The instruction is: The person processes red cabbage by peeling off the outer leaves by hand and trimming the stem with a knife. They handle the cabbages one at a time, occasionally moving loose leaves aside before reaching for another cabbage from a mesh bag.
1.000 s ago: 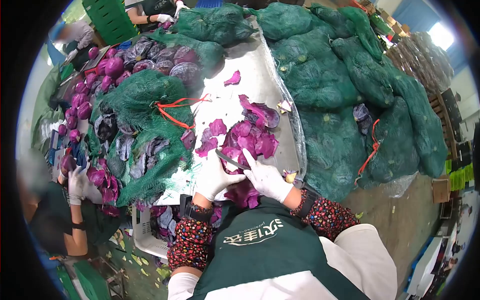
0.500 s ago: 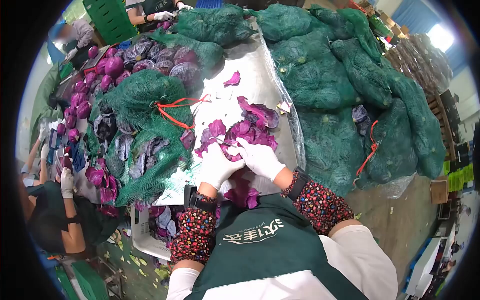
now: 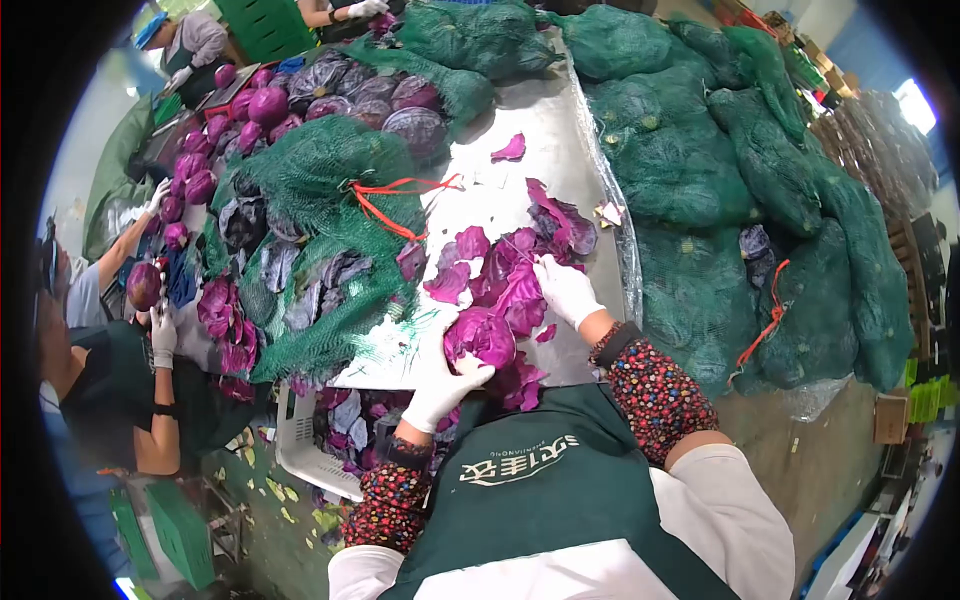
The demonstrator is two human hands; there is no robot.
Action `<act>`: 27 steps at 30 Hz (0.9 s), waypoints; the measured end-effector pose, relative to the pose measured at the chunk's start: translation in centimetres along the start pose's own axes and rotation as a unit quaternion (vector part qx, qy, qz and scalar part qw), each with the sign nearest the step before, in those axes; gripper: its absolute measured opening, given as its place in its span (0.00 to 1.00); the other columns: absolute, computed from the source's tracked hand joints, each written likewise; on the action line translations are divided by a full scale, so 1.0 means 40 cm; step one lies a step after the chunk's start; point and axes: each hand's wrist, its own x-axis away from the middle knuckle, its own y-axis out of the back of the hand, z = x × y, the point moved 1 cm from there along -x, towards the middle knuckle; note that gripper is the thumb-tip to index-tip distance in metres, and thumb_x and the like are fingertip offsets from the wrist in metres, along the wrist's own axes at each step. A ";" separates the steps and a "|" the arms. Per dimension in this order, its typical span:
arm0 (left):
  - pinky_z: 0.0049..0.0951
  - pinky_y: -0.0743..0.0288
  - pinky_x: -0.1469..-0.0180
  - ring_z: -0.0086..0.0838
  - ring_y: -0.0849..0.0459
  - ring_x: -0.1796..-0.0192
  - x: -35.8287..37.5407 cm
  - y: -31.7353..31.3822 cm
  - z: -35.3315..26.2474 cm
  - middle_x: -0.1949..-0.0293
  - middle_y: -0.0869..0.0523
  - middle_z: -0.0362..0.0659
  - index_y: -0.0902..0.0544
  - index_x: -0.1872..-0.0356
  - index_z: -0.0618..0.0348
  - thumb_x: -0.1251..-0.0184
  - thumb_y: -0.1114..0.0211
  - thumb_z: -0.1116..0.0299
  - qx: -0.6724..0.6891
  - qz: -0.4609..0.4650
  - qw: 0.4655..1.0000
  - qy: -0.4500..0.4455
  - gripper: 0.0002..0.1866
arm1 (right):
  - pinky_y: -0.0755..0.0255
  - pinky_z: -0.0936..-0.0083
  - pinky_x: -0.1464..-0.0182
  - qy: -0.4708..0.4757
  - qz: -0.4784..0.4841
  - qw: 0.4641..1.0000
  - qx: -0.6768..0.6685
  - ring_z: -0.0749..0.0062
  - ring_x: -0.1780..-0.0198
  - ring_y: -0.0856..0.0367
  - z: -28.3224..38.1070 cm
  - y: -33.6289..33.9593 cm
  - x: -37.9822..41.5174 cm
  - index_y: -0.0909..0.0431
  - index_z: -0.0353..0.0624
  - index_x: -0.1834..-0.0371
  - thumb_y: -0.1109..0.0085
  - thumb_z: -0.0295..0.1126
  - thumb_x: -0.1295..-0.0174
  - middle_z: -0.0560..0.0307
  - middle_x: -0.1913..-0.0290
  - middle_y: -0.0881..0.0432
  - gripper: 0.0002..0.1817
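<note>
My left hand [image 3: 437, 388], in a white glove, cups a peeled red cabbage [image 3: 480, 338] from below and the left, near the table's front edge. Its thumb lies along the lower side of the head. My right hand [image 3: 568, 290], also gloved, is apart from the cabbage, at the right side of a pile of loose purple cabbage leaves [image 3: 490, 275]. The right fingers look curled together, and whatever they may hold is hidden against the leaves. More loose leaves [image 3: 518, 385] hang at the front edge below the cabbage.
Green net sacks [image 3: 670, 150] of cabbages are stacked on the right. An opened net sack [image 3: 300, 180] with a red tie [image 3: 385, 205] lies left. A white crate [image 3: 295, 440] of leaves stands below the metal table [image 3: 535, 110]. Co-workers work at the left and far side.
My right hand has moved away from the cabbage, to the right and over the leaves. My left hand has come down nearer the table edge with the cabbage, which now shows plainly. The view has shifted.
</note>
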 end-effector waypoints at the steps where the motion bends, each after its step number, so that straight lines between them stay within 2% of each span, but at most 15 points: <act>1: 0.41 0.34 0.32 0.43 0.28 0.35 -0.006 -0.007 -0.006 0.38 0.28 0.54 0.37 0.31 0.65 0.59 0.17 0.57 -0.025 -0.022 0.999 0.007 0.53 | 0.25 0.48 0.61 0.020 0.014 1.000 -0.009 0.41 0.69 0.17 -0.003 0.004 -0.003 0.33 0.40 0.39 0.61 0.47 0.25 0.38 0.72 0.17 0.23; 2: 0.41 0.34 0.32 0.43 0.28 0.35 -0.020 -0.009 -0.037 0.38 0.28 0.54 0.37 0.31 0.65 0.59 0.17 0.57 -0.022 -0.022 1.000 0.004 0.53 | 0.25 0.48 0.61 0.020 0.012 1.000 -0.005 0.41 0.69 0.17 0.011 0.027 0.008 0.33 0.40 0.39 0.61 0.47 0.25 0.38 0.72 0.17 0.23; 5: 0.38 0.25 0.41 0.39 0.19 0.46 -0.044 -0.026 -0.058 0.47 0.19 0.52 0.31 0.36 0.64 0.60 0.17 0.56 -0.116 -0.063 0.991 -0.014 0.47 | 0.26 0.52 0.63 0.089 0.092 0.992 -0.017 0.43 0.68 0.18 0.095 0.151 0.096 0.53 0.46 0.22 0.56 0.45 0.26 0.40 0.71 0.17 0.34; 9: 0.36 0.24 0.43 0.37 0.17 0.48 -0.071 -0.017 -0.131 0.50 0.17 0.49 0.28 0.41 0.63 0.59 0.18 0.56 -0.077 -0.010 0.997 -0.004 0.43 | 0.25 0.56 0.66 0.154 0.150 0.977 -0.015 0.48 0.71 0.17 0.118 0.229 0.215 0.54 0.46 0.21 0.54 0.44 0.26 0.46 0.73 0.18 0.35; 12: 0.35 0.24 0.45 0.35 0.17 0.50 -0.079 -0.015 -0.110 0.53 0.16 0.48 0.26 0.43 0.62 0.59 0.18 0.56 -0.003 0.012 1.000 0.000 0.41 | 0.25 0.56 0.68 0.185 0.145 0.971 0.052 0.48 0.73 0.18 0.100 0.229 0.249 0.53 0.47 0.21 0.54 0.44 0.26 0.45 0.73 0.18 0.35; 14: 0.35 0.24 0.44 0.35 0.17 0.50 -0.085 -0.014 -0.099 0.53 0.16 0.47 0.26 0.42 0.63 0.60 0.17 0.56 -0.049 0.031 0.998 -0.015 0.42 | 0.24 0.61 0.74 0.187 0.096 0.976 0.064 0.53 0.75 0.17 0.100 0.230 0.252 0.38 0.40 0.29 0.48 0.41 0.29 0.41 0.71 0.17 0.29; 15: 0.35 0.24 0.44 0.35 0.17 0.50 -0.088 -0.017 -0.081 0.53 0.16 0.47 0.26 0.42 0.63 0.60 0.17 0.56 -0.051 0.033 0.998 -0.015 0.42 | 0.24 0.61 0.74 0.186 0.095 0.976 0.063 0.53 0.75 0.17 0.098 0.229 0.248 0.38 0.40 0.29 0.48 0.41 0.29 0.41 0.71 0.17 0.29; 17: 0.36 0.25 0.42 0.37 0.18 0.47 -0.099 -0.022 -0.044 0.49 0.18 0.50 0.29 0.38 0.64 0.61 0.17 0.55 -0.050 0.024 0.998 0.011 0.47 | 0.22 0.62 0.73 0.230 0.074 0.967 0.077 0.53 0.72 0.17 0.096 0.222 0.230 0.33 0.36 0.36 0.50 0.34 0.31 0.36 0.54 0.19 0.22; 18: 0.36 0.25 0.42 0.37 0.18 0.47 -0.103 -0.020 -0.047 0.49 0.18 0.50 0.29 0.38 0.64 0.61 0.17 0.55 -0.051 0.026 0.998 0.009 0.47 | 0.22 0.62 0.73 0.228 0.071 0.968 0.078 0.53 0.72 0.17 0.089 0.205 0.218 0.33 0.36 0.36 0.50 0.34 0.31 0.36 0.54 0.19 0.22; 20: 0.38 0.25 0.41 0.40 0.18 0.46 -0.105 -0.018 -0.055 0.46 0.20 0.53 0.34 0.33 0.66 0.61 0.17 0.53 -0.038 0.041 0.998 -0.025 0.53 | 0.21 0.62 0.71 0.240 0.005 0.960 0.141 0.53 0.71 0.16 0.053 0.141 0.179 0.31 0.36 0.41 0.51 0.30 0.33 0.37 0.44 0.24 0.18; 21: 0.38 0.26 0.40 0.44 0.19 0.43 -0.099 -0.021 -0.062 0.44 0.21 0.57 0.39 0.31 0.67 0.62 0.17 0.51 -0.143 0.052 0.986 -0.063 0.57 | 0.20 0.61 0.68 0.232 -0.107 0.950 0.176 0.53 0.70 0.16 0.052 0.140 0.148 0.31 0.36 0.43 0.53 0.30 0.32 0.41 0.48 0.21 0.16; 22: 0.38 0.26 0.40 0.44 0.19 0.43 -0.092 -0.026 -0.070 0.44 0.21 0.57 0.39 0.31 0.67 0.62 0.17 0.51 -0.144 0.053 0.986 -0.063 0.57 | 0.20 0.59 0.65 0.172 -0.050 0.970 0.166 0.51 0.65 0.15 0.035 0.148 0.127 0.31 0.38 0.42 0.55 0.31 0.29 0.43 0.51 0.20 0.15; 24: 0.40 0.27 0.38 0.49 0.22 0.40 -0.085 -0.022 -0.112 0.43 0.22 0.59 0.38 0.31 0.68 0.62 0.17 0.48 -0.231 0.040 0.972 -0.035 0.58 | 0.20 0.58 0.60 0.185 -0.013 0.983 0.006 0.50 0.60 0.15 0.092 0.182 0.115 0.32 0.43 0.37 0.50 0.41 0.29 0.43 0.49 0.21 0.21; 26: 0.41 0.27 0.38 0.51 0.22 0.40 -0.089 -0.021 -0.112 0.43 0.22 0.60 0.40 0.30 0.68 0.63 0.18 0.46 -0.220 0.067 0.973 -0.013 0.60 | 0.21 0.58 0.55 0.092 0.068 0.990 -0.079 0.51 0.56 0.15 0.197 0.222 0.153 0.33 0.48 0.33 0.42 0.56 0.37 0.45 0.50 0.20 0.34; 27: 0.42 0.26 0.39 0.51 0.21 0.41 -0.092 -0.030 -0.098 0.43 0.22 0.61 0.40 0.30 0.69 0.64 0.18 0.46 -0.232 0.049 0.971 -0.036 0.61 | 0.22 0.60 0.52 0.126 0.051 0.991 0.010 0.54 0.55 0.15 0.208 0.192 0.149 0.35 0.48 0.31 0.36 0.64 0.47 0.47 0.52 0.19 0.46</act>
